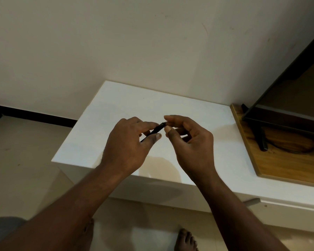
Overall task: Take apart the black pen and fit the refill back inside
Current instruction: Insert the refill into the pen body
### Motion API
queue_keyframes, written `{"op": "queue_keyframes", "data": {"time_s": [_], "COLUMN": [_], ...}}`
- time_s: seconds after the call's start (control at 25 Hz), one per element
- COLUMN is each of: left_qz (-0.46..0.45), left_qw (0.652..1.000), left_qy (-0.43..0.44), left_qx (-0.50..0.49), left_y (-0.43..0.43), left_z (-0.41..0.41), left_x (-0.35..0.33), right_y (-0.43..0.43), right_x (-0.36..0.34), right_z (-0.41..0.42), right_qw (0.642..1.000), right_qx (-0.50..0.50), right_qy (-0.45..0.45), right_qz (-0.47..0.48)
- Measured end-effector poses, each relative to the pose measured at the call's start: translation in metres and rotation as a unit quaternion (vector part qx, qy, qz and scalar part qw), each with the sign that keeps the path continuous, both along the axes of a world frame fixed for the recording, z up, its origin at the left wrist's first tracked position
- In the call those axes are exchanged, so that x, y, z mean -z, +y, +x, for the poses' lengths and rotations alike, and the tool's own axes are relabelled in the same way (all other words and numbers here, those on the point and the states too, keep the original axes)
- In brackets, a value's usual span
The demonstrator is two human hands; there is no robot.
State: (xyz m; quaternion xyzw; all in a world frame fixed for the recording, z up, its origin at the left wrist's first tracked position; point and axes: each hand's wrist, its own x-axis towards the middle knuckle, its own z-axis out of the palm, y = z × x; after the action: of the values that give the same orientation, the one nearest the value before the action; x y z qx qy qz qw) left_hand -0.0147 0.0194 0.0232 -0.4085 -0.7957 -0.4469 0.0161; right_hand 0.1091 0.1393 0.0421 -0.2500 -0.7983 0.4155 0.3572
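A slim black pen (157,130) is held in the air above the white counter (134,105), slanting from lower left to upper right. My left hand (129,147) grips its body between thumb and fingers. My right hand (190,140) pinches the pen's upper right end with thumb and forefinger. Most of the pen's length is hidden behind my left hand; only a short dark tip shows below the left thumb. No separate refill is visible.
A wooden board (283,160) lies on the counter at the right, carrying a dark screen on a stand (261,136) with a cable. A plain wall rises behind. Tiled floor and my bare feet (186,240) lie below the counter's front edge.
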Motion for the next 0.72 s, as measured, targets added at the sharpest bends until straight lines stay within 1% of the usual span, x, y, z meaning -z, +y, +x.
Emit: {"op": "queue_keyframes", "data": {"time_s": [0.12,0.36,0.52,0.6,0.72], "left_qz": [0.012,0.024,-0.003,-0.020,-0.041], "left_qw": [0.999,0.999,0.996,0.994,0.990], "left_qy": [-0.026,-0.042,-0.077,-0.095,-0.114], "left_qx": [0.014,0.021,0.042,0.047,0.070], "left_y": [0.000,-0.003,-0.002,-0.002,-0.001], "left_z": [0.002,0.004,0.003,0.001,0.001], "left_x": [-0.005,-0.010,-0.008,-0.005,-0.001], "right_y": [0.000,0.003,0.007,0.010,0.008], "right_x": [0.000,-0.001,-0.007,-0.008,-0.008], "right_z": [0.000,-0.002,0.000,0.001,0.001], "right_qw": [1.000,0.991,0.980,0.978,0.979], "right_qx": [-0.017,-0.063,-0.052,-0.043,-0.047], "right_qy": [0.010,0.013,0.075,0.091,0.080], "right_qz": [-0.013,-0.117,-0.179,-0.185,-0.182]}}
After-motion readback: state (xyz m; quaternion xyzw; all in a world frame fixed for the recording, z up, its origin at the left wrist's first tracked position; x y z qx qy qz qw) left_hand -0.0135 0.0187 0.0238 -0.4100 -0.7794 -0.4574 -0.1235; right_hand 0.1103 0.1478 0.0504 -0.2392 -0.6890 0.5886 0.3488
